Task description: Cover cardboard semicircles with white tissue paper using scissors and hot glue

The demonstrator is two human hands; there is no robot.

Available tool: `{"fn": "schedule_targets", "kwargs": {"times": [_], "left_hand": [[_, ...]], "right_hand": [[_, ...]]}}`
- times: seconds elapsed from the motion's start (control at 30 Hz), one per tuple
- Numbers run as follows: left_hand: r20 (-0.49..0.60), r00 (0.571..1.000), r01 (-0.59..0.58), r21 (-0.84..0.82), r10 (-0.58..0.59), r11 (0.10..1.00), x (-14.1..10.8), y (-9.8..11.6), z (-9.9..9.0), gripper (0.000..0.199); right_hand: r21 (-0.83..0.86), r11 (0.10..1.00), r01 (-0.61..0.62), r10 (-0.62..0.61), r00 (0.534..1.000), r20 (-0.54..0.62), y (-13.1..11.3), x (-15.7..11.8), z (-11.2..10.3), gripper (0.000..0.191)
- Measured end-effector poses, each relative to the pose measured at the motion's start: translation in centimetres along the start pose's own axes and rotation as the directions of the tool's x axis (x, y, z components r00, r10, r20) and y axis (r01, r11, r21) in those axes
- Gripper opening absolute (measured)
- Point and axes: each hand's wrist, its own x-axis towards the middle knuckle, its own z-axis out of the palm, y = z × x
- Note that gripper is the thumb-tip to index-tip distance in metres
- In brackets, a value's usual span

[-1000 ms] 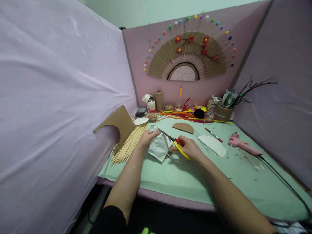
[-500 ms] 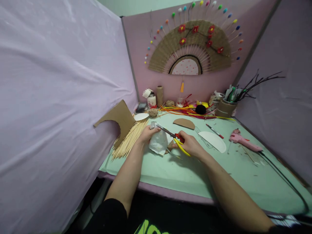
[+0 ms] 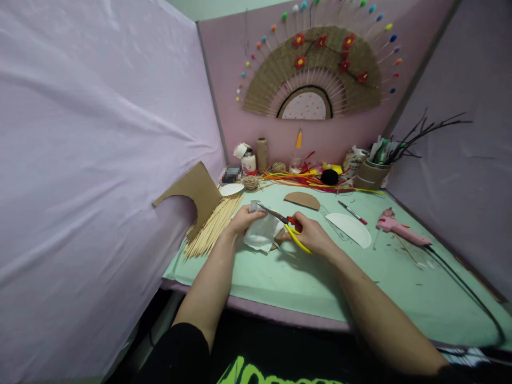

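Observation:
Pinched in my left hand point(image 3: 243, 220) is a thin white sheet point(image 3: 260, 234), paper or cloth, which hangs creased above the table. My right hand point(image 3: 311, 234) grips scissors point(image 3: 296, 240) with yellow and red handles. Their dark blades lie across the top of the sheet, with the tips close to my left thumb. Whether the blades are fully closed I cannot make out. Partly hidden behind the sheet and my right fingers is a brown piece. A brown cardboard half-disc point(image 3: 302, 201) and a white half-disc point(image 3: 350, 230) lie beyond my right hand.
Left of my hands lie thin wooden sticks point(image 3: 214, 226) under a cut cardboard sheet point(image 3: 200, 194). A pink glue gun point(image 3: 402, 229) with a black cord is at the right, near a marker pen point(image 3: 352, 212). Jars, twine and a can of twigs point(image 3: 372, 173) line the back below a decorated fan point(image 3: 312, 69).
The white sheet's lower part has shifted and creased slightly. Both hands and the scissors stay in nearly the same place. The camera view has tilted a little.

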Motion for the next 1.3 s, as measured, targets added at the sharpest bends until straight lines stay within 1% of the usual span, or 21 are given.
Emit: {"fn": "schedule_targets", "kwargs": {"times": [0.2, 0.33, 0.4, 0.67, 0.9, 1.0, 1.1, 1.17, 1.3], "left_hand": [[0.022, 1.0, -0.017, -0.01, 0.017, 1.0, 0.2, -0.3, -0.4, 0.043], [-0.031, 0.995, -0.098, -0.045, 0.097, 0.994, 0.7, -0.5, -0.8, 0.04], [-0.044, 0.992, -0.12, -0.045, 0.118, 0.992, 0.9, -0.7, -0.9, 0.038], [-0.042, 0.991, -0.129, -0.074, 0.126, 0.989, 0.9, -0.7, -0.8, 0.035], [-0.077, 0.99, -0.128, -0.079, 0.122, 0.989, 0.9, -0.5, -0.9, 0.035], [-0.07, 0.99, -0.131, -0.077, 0.126, 0.988, 0.9, -0.5, -1.0, 0.035], [-0.056, 0.986, -0.164, -0.104, 0.159, 0.981, 1.0, -0.4, -1.1, 0.035], [-0.07, 0.98, -0.196, -0.119, 0.189, 0.973, 1.1, -0.4, -1.1, 0.034], [-0.111, 0.967, -0.24, -0.072, 0.231, 0.968, 1.2, -0.5, -1.3, 0.033]], "right_hand": [[-0.008, 1.0, 0.009, -0.01, 0.999, -0.034, -0.1, -0.1, -0.1, 0.037], [-0.016, 1.0, -0.006, 0.005, 0.999, -0.037, -0.1, 0.0, -0.1, 0.037], [-0.017, 1.0, -0.008, 0.007, 0.999, -0.042, -0.1, 0.0, -0.1, 0.037], [-0.023, 1.0, -0.015, 0.013, 0.997, -0.073, 0.0, -0.1, -0.2, 0.04], [-0.089, 0.995, -0.056, 0.048, 0.995, -0.082, -0.4, -0.2, -0.5, 0.043], [-0.11, 0.992, -0.066, 0.057, 0.995, -0.087, -0.4, -0.2, -0.6, 0.043], [-0.128, 0.988, -0.082, 0.07, 0.993, -0.097, -0.2, -0.1, -0.6, 0.043], [-0.134, 0.987, -0.086, 0.073, 0.992, -0.099, -0.1, -0.1, -0.6, 0.043], [-0.138, 0.987, -0.085, 0.073, 0.993, -0.091, -0.1, -0.1, -0.6, 0.043]]}}
